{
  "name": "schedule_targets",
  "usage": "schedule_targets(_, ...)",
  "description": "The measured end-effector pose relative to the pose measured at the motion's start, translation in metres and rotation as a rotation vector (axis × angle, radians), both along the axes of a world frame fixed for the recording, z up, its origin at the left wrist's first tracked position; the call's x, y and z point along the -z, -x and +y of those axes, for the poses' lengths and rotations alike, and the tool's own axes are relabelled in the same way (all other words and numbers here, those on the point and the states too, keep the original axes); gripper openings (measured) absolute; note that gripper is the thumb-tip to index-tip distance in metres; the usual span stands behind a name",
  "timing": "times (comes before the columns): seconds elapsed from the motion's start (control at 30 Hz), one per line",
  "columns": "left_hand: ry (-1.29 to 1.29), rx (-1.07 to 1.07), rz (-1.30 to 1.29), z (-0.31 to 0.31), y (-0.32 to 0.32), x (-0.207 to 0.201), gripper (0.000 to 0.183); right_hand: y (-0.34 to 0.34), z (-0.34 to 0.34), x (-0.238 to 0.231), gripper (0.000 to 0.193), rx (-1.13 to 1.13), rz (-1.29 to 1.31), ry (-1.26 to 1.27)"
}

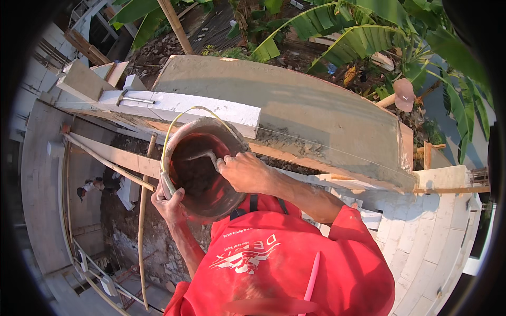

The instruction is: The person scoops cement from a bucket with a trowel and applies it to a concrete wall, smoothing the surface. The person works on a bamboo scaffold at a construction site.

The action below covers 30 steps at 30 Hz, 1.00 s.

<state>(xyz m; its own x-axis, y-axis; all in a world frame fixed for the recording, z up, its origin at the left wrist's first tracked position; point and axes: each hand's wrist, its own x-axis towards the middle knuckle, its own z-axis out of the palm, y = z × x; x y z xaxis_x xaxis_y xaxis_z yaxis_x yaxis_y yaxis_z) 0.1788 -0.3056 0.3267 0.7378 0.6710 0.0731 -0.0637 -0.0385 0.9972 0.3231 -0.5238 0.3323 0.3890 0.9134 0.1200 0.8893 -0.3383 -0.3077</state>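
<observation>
A mortar-smeared bucket (233, 141) with a thin yellow bail handle (171, 129) is tilted in front of my red shirt. My left hand (171, 204) grips its rim on the left side, thumb over the edge. Inside the bucket lies dark wet mortar (194, 176). My right hand (240, 171) reaches over the opening, closed around the handle of a trowel (204, 154). The bent metal neck of the trowel shows within the bucket, while its blade is hard to make out against the mortar.
Beyond the bucket runs a row of white blocks (195, 108) with a metal tool (138, 100) on top. Behind it stretches a grey concrete slab (295, 113). Bamboo poles (142, 231) cross a drop at left, with a person (89, 187) below. A cap (404, 95) hangs on a post.
</observation>
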Motion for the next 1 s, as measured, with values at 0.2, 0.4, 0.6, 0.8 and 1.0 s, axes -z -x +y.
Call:
schedule_targets(0.2, -0.016, -0.026, 0.001, 0.002, -0.011, -0.006, 0.031, 0.019, -0.004, -0.013, 0.025, -0.105, 0.101, 0.178)
schedule_targets(0.4, -0.079, 0.023, -0.054, -0.004, -0.01, -0.003, 0.034, -0.005, -0.008, -0.018, 0.025, 0.038, 0.124, 0.139)
schedule_targets(0.6, -0.049, 0.005, -0.031, -0.002, -0.013, -0.01, 0.032, 0.007, -0.005, -0.022, 0.017, -0.116, 0.184, 0.356)
schedule_targets(0.8, -0.015, -0.005, 0.03, -0.012, -0.017, -0.008, 0.031, -0.004, -0.004, -0.009, 0.016, -0.106, 0.085, 0.091)
schedule_targets(1.0, -0.076, 0.027, -0.06, -0.013, -0.021, -0.003, 0.031, 0.003, -0.002, -0.007, 0.017, 0.146, 0.098, 0.141)
